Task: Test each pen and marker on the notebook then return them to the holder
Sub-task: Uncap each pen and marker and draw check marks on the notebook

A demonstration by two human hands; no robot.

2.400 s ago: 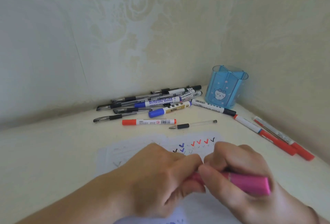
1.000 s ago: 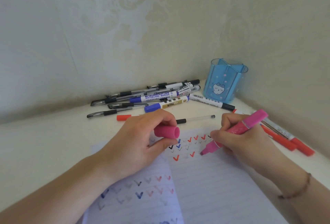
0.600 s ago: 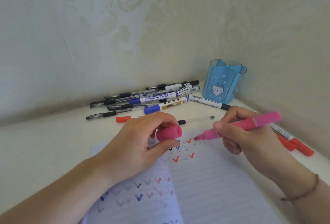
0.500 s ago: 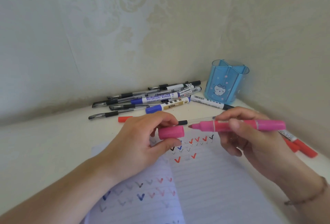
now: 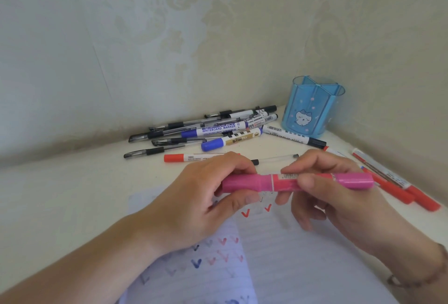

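Observation:
A pink marker (image 5: 286,183) lies level between both hands above the notebook (image 5: 291,260). My left hand (image 5: 194,206) pinches its pink cap (image 5: 240,183), which sits on the marker's left end. My right hand (image 5: 339,201) grips the barrel further right between thumb and fingers. The open notebook page shows red, blue and dark tick marks. The blue pen holder (image 5: 312,107) stands in the far corner, with nothing showing above its rim.
A heap of pens and markers (image 5: 213,131) lies along the back wall left of the holder. Red markers (image 5: 397,184) rest by the right wall. A red-capped marker (image 5: 191,157) and a clear thin pen (image 5: 278,158) lie just beyond my hands.
The marker was uncapped and its tip touched the page. My right hand then lifted and levelled it, and my left hand pushed the pink cap back onto the tip.

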